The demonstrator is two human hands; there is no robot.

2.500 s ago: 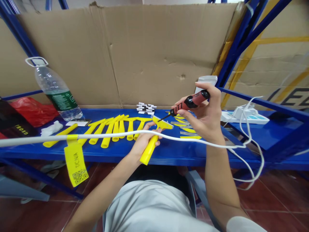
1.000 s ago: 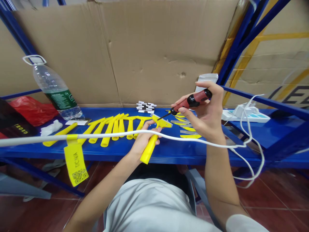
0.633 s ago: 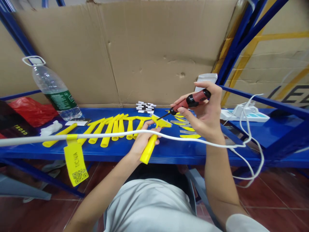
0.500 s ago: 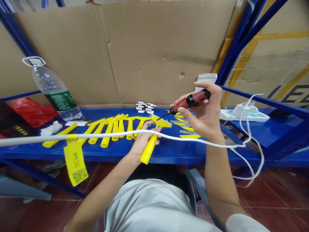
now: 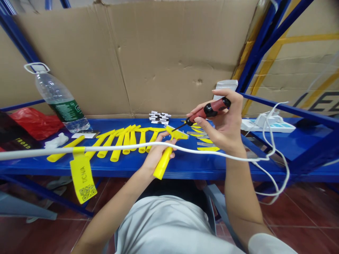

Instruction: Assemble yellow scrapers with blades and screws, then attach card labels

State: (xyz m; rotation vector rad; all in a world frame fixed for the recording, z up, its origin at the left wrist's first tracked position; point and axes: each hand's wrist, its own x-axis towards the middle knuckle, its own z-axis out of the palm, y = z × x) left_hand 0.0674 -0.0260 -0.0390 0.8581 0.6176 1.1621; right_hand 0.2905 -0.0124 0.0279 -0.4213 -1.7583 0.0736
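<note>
My left hand (image 5: 159, 150) is closed round a yellow scraper (image 5: 163, 163), its handle slanting down toward me and its head up. In my right hand (image 5: 225, 123) is a red-and-black screwdriver (image 5: 205, 113), gripped by its handle. The thin shaft points down left, and its tip meets the scraper's head; the exact contact is too small to make out. Several yellow scraper handles (image 5: 116, 151) lie in a row left of my left hand. Yellow pieces with metal blades (image 5: 206, 144) lie beyond the scraper, partly behind my right hand.
A white cable (image 5: 127, 146) with a yellow tag (image 5: 83, 178) stretches across in front. A water bottle (image 5: 63, 102) and red bag (image 5: 35, 121) stand left on the blue shelf (image 5: 196, 171). Small black-and-white packets (image 5: 159, 117) sit behind; a power strip (image 5: 282, 126) lies right. Cardboard (image 5: 169, 56) backs the shelf.
Almost nothing differs. Both hands keep their places, with the screwdriver tip still at the scraper's head; the view has shifted very slightly.
</note>
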